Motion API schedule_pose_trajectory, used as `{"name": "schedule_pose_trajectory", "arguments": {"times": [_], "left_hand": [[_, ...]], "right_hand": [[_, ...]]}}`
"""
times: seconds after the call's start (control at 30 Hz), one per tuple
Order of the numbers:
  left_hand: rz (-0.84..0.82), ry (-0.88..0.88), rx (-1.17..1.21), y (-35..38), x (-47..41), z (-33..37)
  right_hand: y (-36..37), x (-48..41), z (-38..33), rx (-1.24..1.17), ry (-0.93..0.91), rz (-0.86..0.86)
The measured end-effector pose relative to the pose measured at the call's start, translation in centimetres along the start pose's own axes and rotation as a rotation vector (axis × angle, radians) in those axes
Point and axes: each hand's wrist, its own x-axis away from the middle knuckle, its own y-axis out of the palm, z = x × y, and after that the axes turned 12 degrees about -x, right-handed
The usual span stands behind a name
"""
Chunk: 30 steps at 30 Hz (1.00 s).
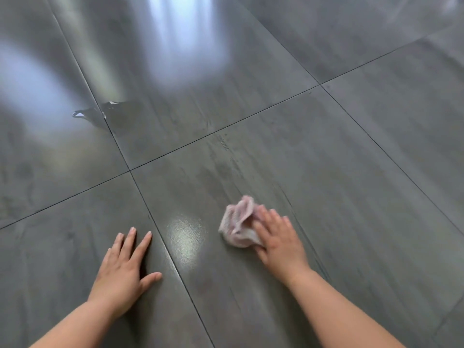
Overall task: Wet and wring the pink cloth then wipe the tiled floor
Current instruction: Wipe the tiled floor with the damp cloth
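My right hand [278, 239] lies flat on the floor [351, 172], its fingers [263, 217] straight and slightly spread, pressing the right edge of the pink cloth [238, 222]. The cloth is bunched on the tile just right of the long grout line. Most of it sticks out to the left of and beyond my fingertips, and its longer side runs away from me. My left hand [120, 270] is well apart across that line, fingers spread, palm propped on the floor. The right hand is much nearer, so I judge the next wipe is its job.

Glossy grey tiled floor [351, 151] with dark joints [226, 126] reflects pale light [188, 46].
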Motion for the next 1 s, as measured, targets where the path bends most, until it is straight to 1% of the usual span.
{"name": "schedule_pose_trajectory", "arguments": {"times": [0.07,0.13,0.17,0.2,0.23,0.27,0.3,0.33,0.4,0.47,0.5,0.53,0.6,0.63,0.67,0.7,0.73,0.77,0.83,0.87,0.9,0.93,0.97,1.0], "left_hand": [[-0.003,-0.011,0.039,0.4,0.0,-0.4],[-0.001,-0.015,0.058,0.5,-0.2,-0.6],[0.0,-0.015,0.053,0.5,-0.3,-0.6],[0.0,-0.014,0.043,0.3,-0.3,-0.5],[-0.011,-0.017,0.033,0.1,-0.2,-0.4],[-0.024,-0.015,0.027,0.0,-0.1,-0.3],[-0.028,-0.016,0.02,0.0,-0.1,-0.3],[-0.027,-0.014,0.018,0.1,-0.2,-0.3],[-0.056,-0.013,-0.009,0.2,-0.3,-0.5],[-0.075,-0.005,-0.019,0.0,-0.2,-0.6],[-0.08,-0.003,-0.009,-0.3,-0.1,-0.5],[-0.085,0.003,-0.008,-0.5,0.0,-0.4],[-0.093,0.006,-0.023,-0.5,-0.1,-0.7],[-0.105,0.006,-0.024,-0.5,0.0,-0.8],[-0.114,0.005,-0.024,-0.6,0.0,-0.9],[-0.122,0.002,-0.029,-0.6,0.1,-1.0],[-0.125,0.0,-0.038,-0.6,0.1,-0.9],[-0.127,-0.001,-0.048,-0.6,0.1,-0.8],[-0.136,0.001,-0.08,-0.4,-0.2,-0.7],[-0.145,0.003,-0.112,-0.4,-0.2,-0.6],[-0.15,0.007,-0.138,-0.5,-0.2,-0.5],[-0.148,0.008,-0.147,-0.5,-0.1,-0.4],[-0.142,0.008,-0.148,-0.5,-0.2,-0.4],[-0.138,0.007,-0.15,-0.5,-0.2,-0.3]], "right_hand": [[-1.1,0.0,2.9,-0.038,0.211,-0.023],[-1.9,0.7,5.2,-0.132,0.449,0.09],[-2.5,0.9,5.5,-0.178,0.588,0.117],[-2.7,0.9,5.2,-0.235,0.701,0.109],[-2.5,0.7,4.4,-0.259,0.766,0.128],[-2.3,0.5,2.9,-0.277,0.769,0.154],[-1.7,0.5,1.2,-0.244,0.655,0.192],[-0.8,0.7,-0.7,-0.22,0.496,0.181],[0.8,1.0,-4.9,-0.143,0.151,0.097],[1.2,1.3,-7.9,-0.168,-0.102,0.002],[1.1,1.2,-8.4,-0.179,-0.185,-0.049],[1.0,0.8,-8.0,-0.177,-0.231,-0.078],[1.0,0.1,-4.9,-0.15,-0.221,-0.022],[0.7,0.0,-2.6,-0.157,-0.152,0.014],[0.1,0.1,0.0,-0.168,-0.037,0.039],[-0.6,0.5,2.6,-0.158,0.115,0.084],[-1.5,1.1,5.1,-0.18,0.292,0.132],[-2.8,1.9,7.1,-0.255,0.491,0.179],[-4.4,3.3,9.4,-0.355,0.902,0.276],[-4.5,3.7,9.6,-0.387,1.003,0.297],[-4.4,3.6,9.1,-0.391,1.04,0.3],[-3.9,3.2,8.1,-0.366,1.011,0.303],[-3.1,2.7,6.8,-0.327,0.905,0.313],[-2.2,2.1,5.1,-0.305,0.76,0.291]]}}
